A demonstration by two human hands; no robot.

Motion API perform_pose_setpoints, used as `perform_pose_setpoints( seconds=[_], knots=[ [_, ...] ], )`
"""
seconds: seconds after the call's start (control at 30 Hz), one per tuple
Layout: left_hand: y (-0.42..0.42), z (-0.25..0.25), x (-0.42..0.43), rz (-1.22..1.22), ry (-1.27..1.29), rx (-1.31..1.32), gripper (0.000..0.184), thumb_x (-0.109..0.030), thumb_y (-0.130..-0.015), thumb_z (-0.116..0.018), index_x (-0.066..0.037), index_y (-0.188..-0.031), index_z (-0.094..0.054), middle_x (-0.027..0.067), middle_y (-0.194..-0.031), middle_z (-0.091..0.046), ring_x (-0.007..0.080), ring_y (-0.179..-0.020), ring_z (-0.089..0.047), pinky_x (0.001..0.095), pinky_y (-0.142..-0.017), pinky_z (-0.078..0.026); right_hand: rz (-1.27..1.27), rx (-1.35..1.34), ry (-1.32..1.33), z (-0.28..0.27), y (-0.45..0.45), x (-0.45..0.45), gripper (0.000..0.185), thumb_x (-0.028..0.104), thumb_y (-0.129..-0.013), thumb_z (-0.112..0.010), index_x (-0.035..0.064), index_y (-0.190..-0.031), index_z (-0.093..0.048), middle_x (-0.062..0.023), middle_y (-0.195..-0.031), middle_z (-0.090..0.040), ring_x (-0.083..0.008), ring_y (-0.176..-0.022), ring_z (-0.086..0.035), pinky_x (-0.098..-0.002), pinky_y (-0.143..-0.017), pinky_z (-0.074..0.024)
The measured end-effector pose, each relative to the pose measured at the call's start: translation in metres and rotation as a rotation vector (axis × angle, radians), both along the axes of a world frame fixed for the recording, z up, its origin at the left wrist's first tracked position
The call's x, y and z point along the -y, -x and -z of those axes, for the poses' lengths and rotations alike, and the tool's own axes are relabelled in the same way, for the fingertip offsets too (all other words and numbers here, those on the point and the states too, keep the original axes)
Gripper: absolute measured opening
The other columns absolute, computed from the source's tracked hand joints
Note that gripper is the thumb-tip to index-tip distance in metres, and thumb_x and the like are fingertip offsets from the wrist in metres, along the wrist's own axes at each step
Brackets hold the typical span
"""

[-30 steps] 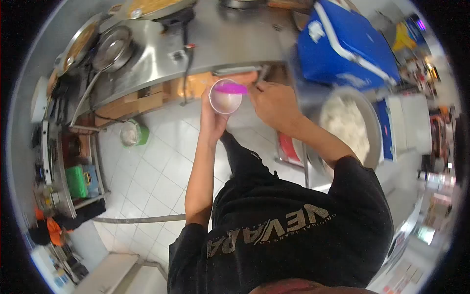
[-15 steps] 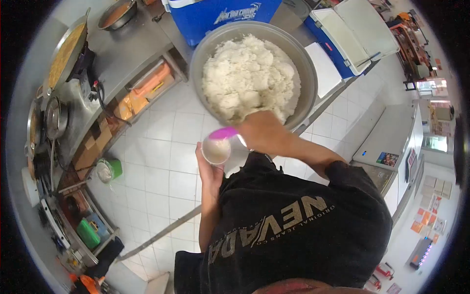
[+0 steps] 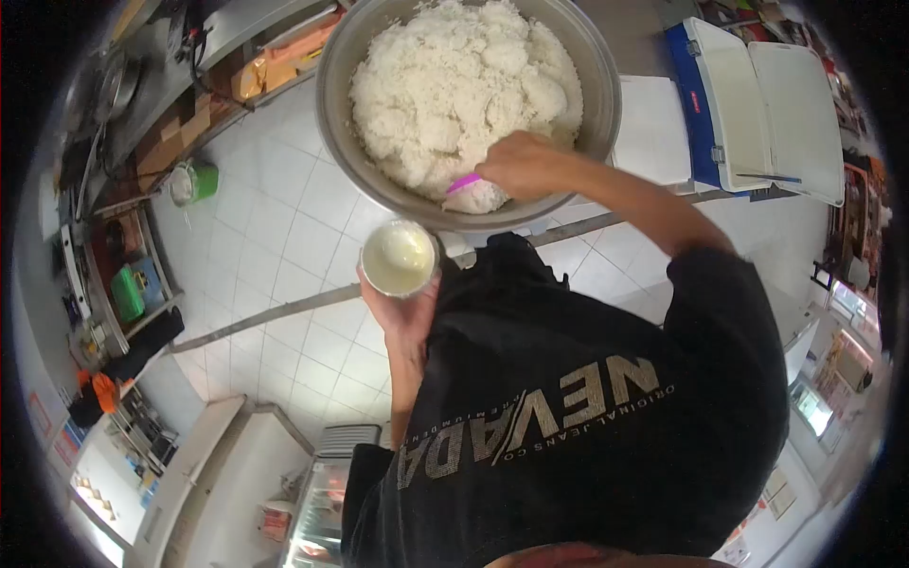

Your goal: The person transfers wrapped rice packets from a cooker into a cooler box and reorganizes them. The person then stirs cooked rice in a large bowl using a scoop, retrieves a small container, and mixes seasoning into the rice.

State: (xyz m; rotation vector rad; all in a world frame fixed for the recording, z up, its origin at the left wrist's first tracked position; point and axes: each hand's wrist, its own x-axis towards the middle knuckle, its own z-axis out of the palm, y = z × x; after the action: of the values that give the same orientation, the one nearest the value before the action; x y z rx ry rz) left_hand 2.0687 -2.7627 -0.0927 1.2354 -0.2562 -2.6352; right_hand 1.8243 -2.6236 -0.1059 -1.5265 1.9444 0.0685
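Note:
My left hand is wrapped round a white cup, its mouth turned up towards me. A pale patch shows inside the cup, which I cannot make out clearly. A large metal pot full of cooked white rice stands in front of me. My right hand is closed on a purple rice paddle at the near side of the pot. The paddle's tip touches the rice by the rim, partly hidden. The cup is just below the pot's near left rim, apart from it.
Right of the pot lies a white flat surface, with an open blue-and-white cooler beyond it. A green bucket stands on the tiled floor at left. Metal counters with shelves run along the left side.
My right hand with the purple paddle has moved from over the cup to the rice inside the pot. The view has shifted, so the pot appears higher and closer.

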Motion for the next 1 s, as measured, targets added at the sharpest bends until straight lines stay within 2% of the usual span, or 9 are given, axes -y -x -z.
perform_pose_setpoints(
  seconds=[0.17, 0.3, 0.4, 0.53, 0.6, 0.67, 0.73, 0.83, 1.0],
  knots=[
    [-0.008, 0.004, 0.0, -0.057, 0.004, -0.206, 0.051, -0.049, -0.1, -0.035, -0.009, -0.127, -0.054, 0.0098, -0.122, -0.061, 0.0271, -0.111, -0.059, 0.0425, -0.086, -0.05, -0.358, 0.253, -0.088, 0.035, 0.042, 0.025, 0.012, 0.008, -0.073, -0.057, -0.0021, -0.075, -0.064, -0.0239, -0.07, -0.06, -0.0397, -0.065, -0.06, -0.0476, -0.059, -0.0447],
    [0.004, -0.035, 0.003, -0.029, 0.222, -0.051, 0.053, -0.05, -0.103, -0.033, -0.008, -0.13, -0.052, 0.0095, -0.124, -0.059, 0.0263, -0.115, -0.057, 0.0438, -0.094, -0.048, -0.403, 0.416, -0.1, 0.033, 0.073, 0.029, 0.011, 0.006, -0.079, -0.059, -0.0029, -0.08, -0.066, -0.0161, -0.061, -0.054, -0.0218, -0.055, -0.047, -0.0376, -0.053, -0.0377],
    [0.027, -0.031, 0.009, 0.046, 0.335, -0.076, 0.057, -0.054, -0.104, -0.029, -0.01, -0.135, -0.049, 0.0102, -0.13, -0.056, 0.0253, -0.12, -0.053, 0.0449, -0.1, -0.042, -0.155, 0.664, -0.001, 0.005, 0.097, 0.009, 0.017, 0.006, -0.084, -0.062, 0.0003, -0.097, -0.072, -0.006, -0.063, -0.055, -0.0097, -0.059, -0.044, -0.0332, -0.054, -0.0382],
    [0.102, -0.008, -0.003, 0.2, 0.36, -0.062, 0.058, -0.054, -0.104, -0.032, -0.009, -0.138, -0.041, 0.011, -0.134, -0.051, 0.0266, -0.118, -0.052, 0.0433, -0.098, -0.043, 0.472, 0.455, 0.209, -0.066, 0.08, -0.025, 0.025, 0.009, -0.091, -0.059, 0.0, -0.111, -0.07, -0.0028, -0.068, -0.06, -0.0118, -0.059, -0.046, -0.0297, -0.057, -0.0394],
    [0.141, -0.004, -0.012, 0.269, 0.327, -0.019, 0.057, -0.054, -0.104, -0.031, -0.008, -0.136, -0.041, 0.011, -0.131, -0.051, 0.0268, -0.116, -0.053, 0.0437, -0.095, -0.044, 0.554, -0.091, 0.353, -0.067, 0.037, -0.028, 0.021, 0.01, -0.089, -0.051, -0.002, -0.092, -0.068, -0.0152, -0.068, -0.064, -0.0221, -0.064, -0.061, -0.0346, -0.058, -0.0461],
    [0.177, 0.0, -0.011, 0.296, 0.264, -0.07, 0.054, -0.053, -0.104, -0.029, -0.008, -0.13, -0.045, 0.0109, -0.125, -0.054, 0.0263, -0.11, -0.055, 0.044, -0.092, -0.047, 0.759, -0.51, 0.227, -0.071, -0.029, -0.003, 0.027, 0.01, -0.088, -0.052, -0.0042, -0.108, -0.063, -0.0199, -0.073, -0.068, -0.0325, -0.069, -0.068, -0.038, -0.059, -0.053],
    [0.2, 0.021, -0.012, 0.344, 0.198, -0.226, 0.049, -0.05, -0.104, -0.028, -0.009, -0.117, -0.052, 0.0099, -0.112, -0.059, 0.025, -0.096, -0.059, 0.0436, -0.082, -0.052, 0.774, -0.613, 0.27, -0.058, -0.062, 0.013, 0.034, 0.013, -0.087, -0.054, -0.0061, -0.116, -0.057, -0.0189, -0.07, -0.067, -0.0363, -0.067, -0.069, -0.0435, -0.056, -0.0556],
    [0.211, 0.039, 0.003, 0.431, 0.173, -0.218, 0.051, -0.047, -0.104, -0.026, -0.008, -0.119, -0.055, 0.0131, -0.113, -0.058, 0.0278, -0.101, -0.059, 0.0492, -0.083, -0.055, 0.552, -0.592, 0.218, -0.05, -0.066, 0.017, 0.034, 0.012, -0.088, -0.054, -0.0056, -0.117, -0.057, -0.0164, -0.069, -0.067, -0.0351, -0.059, -0.067, -0.0464, -0.051, -0.053],
    [0.198, 0.016, 0.014, 0.568, 0.218, -0.144, 0.043, -0.045, -0.099, -0.033, -0.017, -0.122, -0.055, 0.0063, -0.121, -0.059, 0.0243, -0.11, -0.055, 0.0435, -0.089, -0.045, 0.77, -0.629, 0.331, -0.085, -0.036, -0.005, 0.027, 0.014, -0.091, -0.052, -0.0013, -0.111, -0.062, -0.0189, -0.072, -0.067, -0.0344, -0.064, -0.068, -0.0455, -0.056, -0.0535]
  ],
)
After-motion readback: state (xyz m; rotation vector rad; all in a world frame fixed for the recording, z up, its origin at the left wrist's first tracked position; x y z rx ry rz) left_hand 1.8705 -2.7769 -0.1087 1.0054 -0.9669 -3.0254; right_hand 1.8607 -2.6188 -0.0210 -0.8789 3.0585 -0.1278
